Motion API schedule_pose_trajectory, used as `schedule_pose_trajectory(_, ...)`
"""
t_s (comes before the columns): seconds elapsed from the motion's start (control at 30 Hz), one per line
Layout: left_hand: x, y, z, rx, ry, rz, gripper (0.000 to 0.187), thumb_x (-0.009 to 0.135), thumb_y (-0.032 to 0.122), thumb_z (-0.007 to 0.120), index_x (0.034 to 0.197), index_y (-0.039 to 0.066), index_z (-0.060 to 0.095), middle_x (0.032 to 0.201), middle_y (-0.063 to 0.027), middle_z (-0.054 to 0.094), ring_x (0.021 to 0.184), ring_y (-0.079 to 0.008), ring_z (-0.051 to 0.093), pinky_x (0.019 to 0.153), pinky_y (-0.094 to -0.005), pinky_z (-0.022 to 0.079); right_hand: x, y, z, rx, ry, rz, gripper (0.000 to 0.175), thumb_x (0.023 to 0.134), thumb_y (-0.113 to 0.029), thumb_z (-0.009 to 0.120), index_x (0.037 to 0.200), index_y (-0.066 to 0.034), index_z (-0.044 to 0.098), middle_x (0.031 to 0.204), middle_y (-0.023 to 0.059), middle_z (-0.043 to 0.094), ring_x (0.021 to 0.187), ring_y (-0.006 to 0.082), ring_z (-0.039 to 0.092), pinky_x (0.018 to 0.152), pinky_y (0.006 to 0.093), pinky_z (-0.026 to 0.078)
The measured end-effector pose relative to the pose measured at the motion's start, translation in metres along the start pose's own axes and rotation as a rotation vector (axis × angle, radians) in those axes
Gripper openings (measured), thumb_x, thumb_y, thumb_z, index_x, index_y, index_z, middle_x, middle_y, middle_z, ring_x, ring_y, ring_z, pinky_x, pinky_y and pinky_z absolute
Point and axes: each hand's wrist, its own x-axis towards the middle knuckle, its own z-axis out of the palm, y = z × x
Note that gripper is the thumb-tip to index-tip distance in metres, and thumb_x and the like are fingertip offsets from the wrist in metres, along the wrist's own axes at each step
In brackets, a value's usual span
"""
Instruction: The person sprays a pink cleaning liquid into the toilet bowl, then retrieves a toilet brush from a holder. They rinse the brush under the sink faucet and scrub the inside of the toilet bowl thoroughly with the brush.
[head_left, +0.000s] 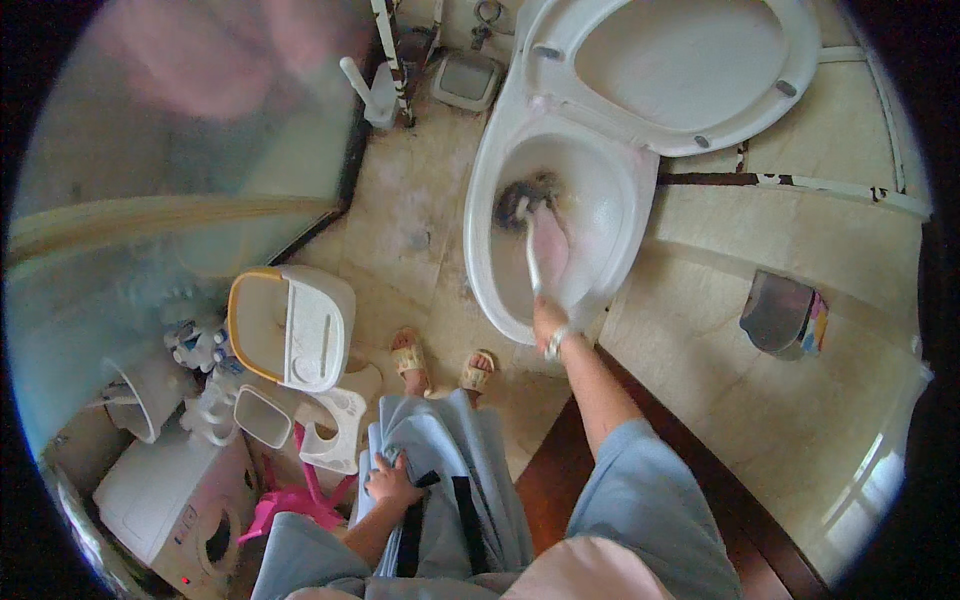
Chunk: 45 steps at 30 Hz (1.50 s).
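My right hand is closed around the white handle of a toilet brush, above the front rim of a white toilet bowl. The handle reaches down into the bowl, and its far end lies by a dark patch near the drain; the brush head is hard to make out. Pinkish liquid marks the bowl beside the handle. The toilet seat and lid are raised. Down at my lap, my left hand rests against the pale blue-grey clothing, fingers bent; whether it grips the cloth is unclear.
A white bin with a yellow rim, a white stool, a pink plastic item and a washing machine stand at left. A white brush holder is beyond. A paper holder hangs on the right wall.
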Motion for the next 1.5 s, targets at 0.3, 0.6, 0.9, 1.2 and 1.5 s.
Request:
schedule_pose_trajectory(0.3, -0.003, 0.006, 0.006, -0.019, 0.124, 0.026, 0.090, 0.055, 0.052, 0.070, 0.132, 0.027, 0.029, 0.133, -0.0197, 0.024, 0.107, -0.0365, 0.042, 0.083, -0.0434, 0.040, -0.034, 0.051, -0.010, -0.302, -0.175, 0.112, 0.052, 0.092, -0.038, 0.021, 0.095, 0.0041, 0.051, 0.075, 0.0205, 0.058, 0.050, 0.0306, 0.057, 0.050, 0.0407, 0.047)
schedule_pose_trajectory(0.6, -0.004, 0.009, 0.023, -0.025, 0.194, 0.001, 0.084, 0.060, 0.052, 0.067, 0.131, 0.028, 0.030, 0.131, -0.0165, 0.027, 0.106, -0.0332, 0.043, 0.081, -0.0402, 0.041, 0.001, 0.059, -0.024, -0.540, -0.011, -0.043, 0.045, 0.092, -0.031, 0.026, 0.092, 0.0035, 0.056, 0.093, 0.0221, 0.059, 0.084, 0.0378, 0.057, 0.069, 0.0435, 0.047)
schedule_pose_trajectory(0.9, -0.003, 0.011, 0.020, 0.000, 0.179, 0.011, 0.083, 0.062, 0.055, 0.064, 0.131, 0.023, 0.032, 0.133, -0.0211, 0.027, 0.107, -0.0364, 0.043, 0.082, -0.0426, 0.042, 0.011, 0.027, -0.051, -0.457, 0.192, -0.055, 0.038, 0.093, -0.023, 0.027, 0.099, 0.0030, 0.054, 0.092, 0.0192, 0.059, 0.080, 0.0336, 0.060, 0.067, 0.0435, 0.048)
schedule_pose_trajectory(1.2, -0.005, 0.015, 0.031, -0.028, 0.214, 0.005, 0.081, 0.060, 0.050, 0.067, 0.130, 0.025, 0.033, 0.133, -0.0184, 0.027, 0.107, -0.0356, 0.042, 0.080, -0.0425, 0.041, -0.039, 0.060, -0.011, -0.558, 0.006, -0.165, 0.048, 0.092, -0.032, 0.027, 0.095, 0.0042, 0.057, 0.097, 0.0235, 0.058, 0.091, 0.0397, 0.054, 0.080, 0.0476, 0.041)
schedule_pose_trajectory(1.5, -0.007, 0.010, 0.035, -0.029, 0.164, 0.029, 0.082, 0.061, 0.051, 0.067, 0.130, 0.023, 0.033, 0.133, -0.0208, 0.027, 0.106, -0.0355, 0.043, 0.082, -0.0411, 0.042, 0.005, 0.075, -0.027, -0.810, 0.049, -0.208, 0.036, 0.089, -0.029, 0.035, 0.099, -0.0007, 0.056, 0.095, 0.0210, 0.058, 0.089, 0.0372, 0.056, 0.077, 0.0427, 0.046)
